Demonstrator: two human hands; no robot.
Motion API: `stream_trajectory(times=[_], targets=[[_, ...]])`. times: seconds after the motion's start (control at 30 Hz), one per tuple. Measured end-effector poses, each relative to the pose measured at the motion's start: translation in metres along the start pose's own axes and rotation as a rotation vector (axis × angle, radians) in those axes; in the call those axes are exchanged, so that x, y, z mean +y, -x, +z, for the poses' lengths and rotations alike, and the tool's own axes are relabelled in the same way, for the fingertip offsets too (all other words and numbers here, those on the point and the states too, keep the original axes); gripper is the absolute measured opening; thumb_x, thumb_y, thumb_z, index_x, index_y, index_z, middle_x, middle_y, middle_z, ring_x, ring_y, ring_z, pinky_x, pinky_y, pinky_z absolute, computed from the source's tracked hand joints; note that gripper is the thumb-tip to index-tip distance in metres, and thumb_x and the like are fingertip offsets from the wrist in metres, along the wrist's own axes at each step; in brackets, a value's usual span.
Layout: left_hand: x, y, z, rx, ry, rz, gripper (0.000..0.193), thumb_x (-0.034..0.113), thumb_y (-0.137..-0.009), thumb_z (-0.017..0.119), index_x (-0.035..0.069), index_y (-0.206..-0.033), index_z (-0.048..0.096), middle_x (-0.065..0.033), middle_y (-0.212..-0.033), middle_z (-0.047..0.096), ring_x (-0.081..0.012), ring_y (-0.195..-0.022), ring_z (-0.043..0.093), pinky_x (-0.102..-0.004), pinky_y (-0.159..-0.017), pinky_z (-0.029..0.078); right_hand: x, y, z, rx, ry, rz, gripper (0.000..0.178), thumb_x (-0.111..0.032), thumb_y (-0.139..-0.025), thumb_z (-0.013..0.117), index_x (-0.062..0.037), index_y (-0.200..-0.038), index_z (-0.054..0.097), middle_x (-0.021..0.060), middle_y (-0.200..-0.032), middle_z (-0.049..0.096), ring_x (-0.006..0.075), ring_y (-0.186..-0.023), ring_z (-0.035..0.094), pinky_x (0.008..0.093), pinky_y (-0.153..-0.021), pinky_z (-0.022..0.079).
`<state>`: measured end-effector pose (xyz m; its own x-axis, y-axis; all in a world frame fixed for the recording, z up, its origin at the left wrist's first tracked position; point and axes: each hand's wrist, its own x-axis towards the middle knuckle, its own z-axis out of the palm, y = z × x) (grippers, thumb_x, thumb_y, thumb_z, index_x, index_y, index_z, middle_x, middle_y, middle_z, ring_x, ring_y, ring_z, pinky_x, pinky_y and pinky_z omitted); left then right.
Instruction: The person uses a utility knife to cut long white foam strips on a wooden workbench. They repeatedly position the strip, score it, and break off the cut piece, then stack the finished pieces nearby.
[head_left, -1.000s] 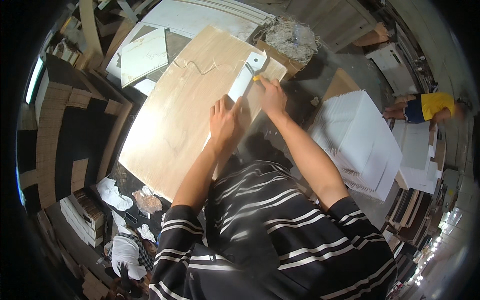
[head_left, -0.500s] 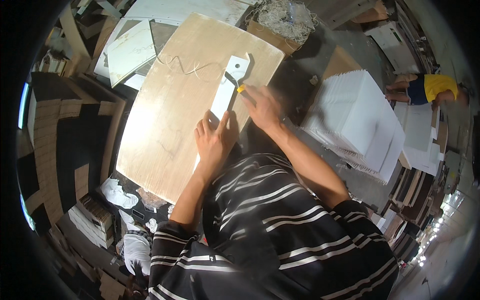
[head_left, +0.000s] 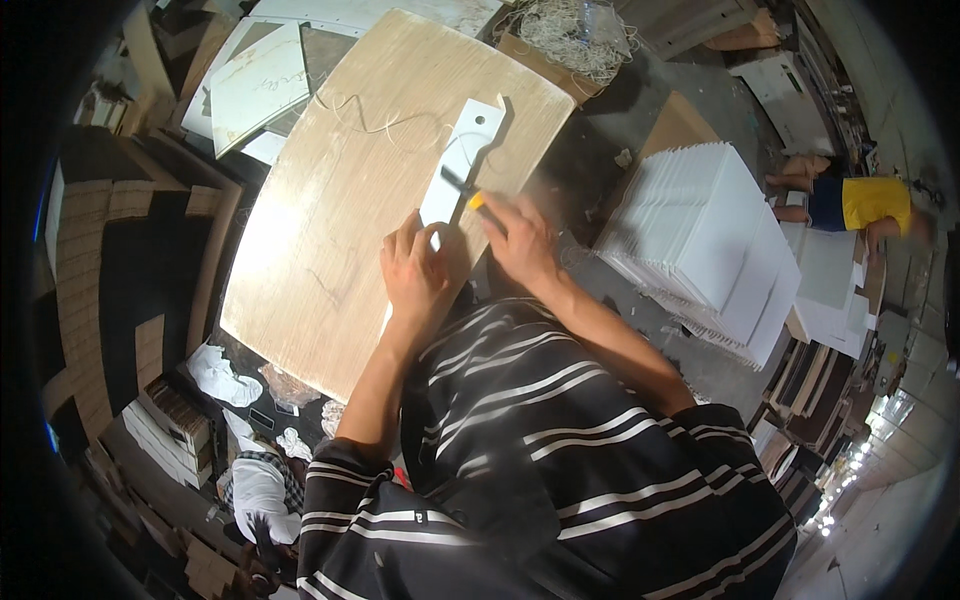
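Note:
A long white strip (head_left: 455, 180) with a round hole near its far end lies slantwise on a wood-grain board (head_left: 310, 260). My left hand (head_left: 412, 275) holds the strip partway along, with the fingers bent over it and the thumb at its right edge. In my right hand (head_left: 522, 240) is a hand tool (head_left: 474, 200) with a yellow-and-black handle and a dark, flat head. That head is over the strip, beyond my left hand. Whether it touches the strip I cannot tell. My palm hides part of the handle.
Thin cord (head_left: 370, 120) lies across the board's far part. Behind it stands a carton (head_left: 535, 62) heaped with tangled strings. To the right rises a stack of white panels (head_left: 690, 240); a person in a yellow top (head_left: 875, 203) bends beyond it. Another person (head_left: 262, 495) is at lower left.
The tool's head has moved slightly nearer to me along the strip. My left hand's fingers have bent in from a more stretched-out pose, and the view has shifted a little.

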<state>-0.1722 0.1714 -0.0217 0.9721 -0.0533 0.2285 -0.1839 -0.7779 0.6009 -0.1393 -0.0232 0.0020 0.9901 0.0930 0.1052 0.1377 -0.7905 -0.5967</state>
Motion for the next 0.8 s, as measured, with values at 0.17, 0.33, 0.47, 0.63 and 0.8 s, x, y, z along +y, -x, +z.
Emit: stream_trajectory(times=[0.17, 0.33, 0.47, 0.63, 0.8], targets=[[0.004, 0.0, -0.002, -0.015, -0.048, 0.014, 0.049, 0.005, -0.077, 0.077, 0.012, -0.125, 0.067, -0.0157, -0.137, 0.06, -0.036, -0.114, 0.058, -0.046, -0.098, 0.047, 0.011, -0.024, -0.004, 0.05, 0.062, 0.054, 0.04, -0.025, -0.092, 0.072, -0.0141, -0.13, 0.069, 0.0127, -0.104, 0.064, 0.0365, -0.098, 0.064, 0.0449, -0.08, 0.053], [0.015, -0.035, 0.017, 0.068, 0.0, 0.011, 0.058, 0.015, -0.08, 0.077, 0.012, -0.136, 0.062, -0.0149, -0.137, 0.059, -0.035, -0.116, 0.058, -0.0459, -0.097, 0.046, 0.008, -0.013, 0.007, 0.099, 0.117, -0.021, 0.042, -0.029, -0.092, 0.072, -0.0168, -0.133, 0.069, 0.0093, -0.102, 0.059, 0.0324, -0.088, 0.065, 0.0448, -0.072, 0.054], [0.009, -0.072, 0.037, 0.05, -0.07, 0.106, 0.054, 0.017, -0.086, 0.073, 0.013, -0.139, 0.062, -0.0128, -0.136, 0.06, -0.0326, -0.113, 0.058, -0.0429, -0.093, 0.047, 0.009, -0.013, 0.014, 0.136, 0.109, 0.046, 0.042, -0.03, -0.093, 0.072, -0.0164, -0.132, 0.069, 0.0099, -0.102, 0.058, 0.0326, -0.086, 0.065, 0.0448, -0.071, 0.054], [0.006, -0.076, 0.047, 0.01, -0.133, 0.142, 0.05, 0.017, -0.088, 0.07, 0.014, -0.138, 0.064, -0.0129, -0.131, 0.06, -0.0322, -0.107, 0.058, -0.0413, -0.089, 0.047, 0.009, -0.014, 0.016, 0.177, 0.115, 0.068, 0.042, -0.03, -0.093, 0.072, -0.0164, -0.132, 0.068, 0.0108, -0.103, 0.058, 0.0336, -0.087, 0.066, 0.0456, -0.071, 0.055], [0.004, -0.076, 0.053, -0.001, -0.187, 0.17, 0.055, 0.021, -0.089, 0.068, 0.016, -0.144, 0.061, -0.0167, -0.126, 0.06, -0.0349, -0.105, 0.056, -0.0444, -0.087, 0.046, 0.007, -0.014, 0.017, 0.157, 0.113, 0.117, 0.043, -0.029, -0.092, 0.072, -0.017, -0.133, 0.067, 0.011, -0.106, 0.058, 0.0343, -0.088, 0.066, 0.0467, -0.071, 0.055]])
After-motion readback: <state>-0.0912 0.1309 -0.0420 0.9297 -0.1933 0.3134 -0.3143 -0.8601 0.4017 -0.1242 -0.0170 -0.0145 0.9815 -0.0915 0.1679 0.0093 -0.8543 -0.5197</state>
